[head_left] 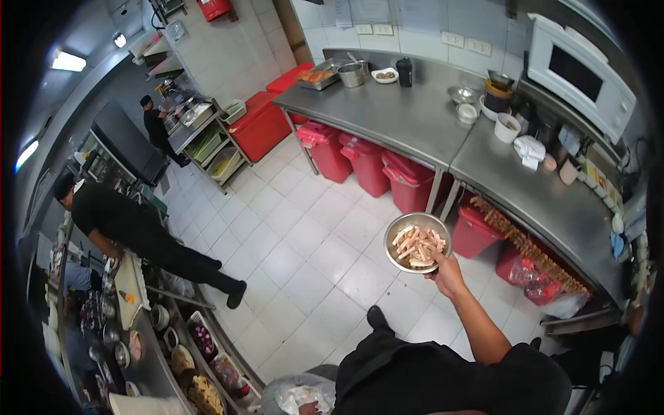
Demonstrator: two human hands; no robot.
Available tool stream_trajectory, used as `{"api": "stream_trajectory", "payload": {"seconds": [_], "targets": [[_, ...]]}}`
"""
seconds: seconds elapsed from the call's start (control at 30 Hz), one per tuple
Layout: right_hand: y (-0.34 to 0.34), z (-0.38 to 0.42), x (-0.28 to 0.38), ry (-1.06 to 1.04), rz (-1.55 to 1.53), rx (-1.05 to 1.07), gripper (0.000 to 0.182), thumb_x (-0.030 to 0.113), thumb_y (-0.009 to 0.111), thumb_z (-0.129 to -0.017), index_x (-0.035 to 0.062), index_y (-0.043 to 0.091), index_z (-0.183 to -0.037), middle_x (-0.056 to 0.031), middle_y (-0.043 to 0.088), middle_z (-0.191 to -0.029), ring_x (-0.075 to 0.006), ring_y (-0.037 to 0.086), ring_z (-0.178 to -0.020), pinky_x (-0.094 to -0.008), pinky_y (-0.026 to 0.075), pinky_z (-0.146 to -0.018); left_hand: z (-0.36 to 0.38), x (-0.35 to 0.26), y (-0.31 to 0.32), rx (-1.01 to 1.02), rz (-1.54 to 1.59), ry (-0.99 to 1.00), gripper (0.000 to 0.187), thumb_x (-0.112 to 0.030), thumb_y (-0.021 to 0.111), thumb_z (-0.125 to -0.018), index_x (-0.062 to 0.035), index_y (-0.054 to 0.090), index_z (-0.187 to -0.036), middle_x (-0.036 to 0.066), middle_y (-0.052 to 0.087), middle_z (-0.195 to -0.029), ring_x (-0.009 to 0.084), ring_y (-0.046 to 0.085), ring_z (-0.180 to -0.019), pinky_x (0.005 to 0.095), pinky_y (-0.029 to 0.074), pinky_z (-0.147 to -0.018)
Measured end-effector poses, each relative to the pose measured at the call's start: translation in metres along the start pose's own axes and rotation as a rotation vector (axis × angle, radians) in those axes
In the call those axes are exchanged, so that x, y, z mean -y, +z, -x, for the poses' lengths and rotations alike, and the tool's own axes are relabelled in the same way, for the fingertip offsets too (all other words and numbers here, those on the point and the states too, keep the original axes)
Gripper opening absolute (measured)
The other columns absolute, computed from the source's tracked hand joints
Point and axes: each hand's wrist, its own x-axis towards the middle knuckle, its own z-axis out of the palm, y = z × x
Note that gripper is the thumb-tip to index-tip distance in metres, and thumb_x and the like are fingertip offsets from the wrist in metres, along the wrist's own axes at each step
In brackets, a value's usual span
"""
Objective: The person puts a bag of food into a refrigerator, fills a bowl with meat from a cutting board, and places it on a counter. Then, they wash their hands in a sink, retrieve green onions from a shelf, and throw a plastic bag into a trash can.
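My right hand grips the rim of a round metal bowl, fingers under it and thumb at the edge. Pale, light-brown strips of food, perhaps cut meat, lie heaped in the bowl. It is held out over the tiled floor, in front of the steel counters. At the bottom edge of the view, a small part of my left hand shows beside a grey round container with crumpled white plastic in it. The fingers of that hand are mostly cut off.
Steel counters run along the wall, with red lidded bins beneath. A microwave sits on a shelf at right. A co-worker leans over the left counter by a cutting board; another person stands farther back.
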Motion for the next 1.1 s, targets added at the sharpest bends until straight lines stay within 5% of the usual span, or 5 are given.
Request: {"api": "stream_trajectory", "payload": {"seconds": [0.17, 0.4, 0.6, 0.83, 1.1], "targets": [[0.036, -0.067, 0.031, -0.04, -0.096, -0.021, 0.032, 0.015, 0.049, -0.092, 0.0043, 0.044, -0.122, -0.0104, 0.063, -0.095, -0.0164, 0.06, -0.069, -0.029, 0.048, -0.049, -0.076, -0.155, 0.005, 0.105, -0.093, 0.259, 0.03, -0.02, 0.073, -0.072, -0.0037, 0.068, -0.098, 0.015, 0.066, -0.075, 0.0256, 0.061, -0.053, 0.0395, 0.052, -0.047], [0.055, -0.138, 0.075, -0.12, -0.154, -0.166, 0.029, 0.019, 0.049, -0.095, 0.003, 0.048, -0.119, -0.0094, 0.064, -0.094, -0.0162, 0.062, -0.068, -0.0282, 0.047, -0.046, -0.006, -0.564, 0.141, 0.125, -0.213, 0.817, 0.038, -0.021, 0.068, -0.082, 0.0015, 0.06, -0.111, 0.01, 0.065, -0.084, 0.0183, 0.061, -0.064, 0.0297, 0.048, -0.05], [0.063, -0.239, 0.105, -0.113, -0.133, -0.15, 0.033, 0.016, 0.047, -0.094, 0.0052, 0.044, -0.125, -0.01, 0.062, -0.101, -0.0167, 0.062, -0.072, -0.0289, 0.049, -0.049, 0.001, -0.702, 0.204, 0.087, -0.247, 0.943, 0.042, -0.024, 0.072, -0.08, -0.0002, 0.062, -0.113, 0.011, 0.067, -0.08, 0.0161, 0.061, -0.063, 0.0293, 0.047, -0.055], [0.129, -0.395, 0.181, -0.046, -0.113, -0.098, 0.033, 0.015, 0.05, -0.094, 0.0025, 0.046, -0.123, -0.0118, 0.062, -0.104, -0.0172, 0.063, -0.074, -0.0278, 0.051, -0.051, -0.109, -0.61, 0.144, 0.062, -0.718, 0.769, 0.036, -0.023, 0.074, -0.078, 0.0013, 0.062, -0.102, 0.012, 0.064, -0.072, 0.0212, 0.061, -0.054, 0.0332, 0.046, -0.043], [0.24, -0.574, 0.235, -0.094, -0.044, 0.02, 0.029, 0.014, 0.05, -0.093, -0.0025, 0.052, -0.116, -0.0169, 0.063, -0.099, -0.0178, 0.063, -0.069, -0.0294, 0.054, -0.054, -0.083, -0.459, 0.129, -0.103, 0.253, -0.143, 0.027, -0.02, 0.072, -0.08, 0.0013, 0.061, -0.093, 0.015, 0.058, -0.074, 0.0269, 0.059, -0.056, 0.0364, 0.047, -0.046]]}}
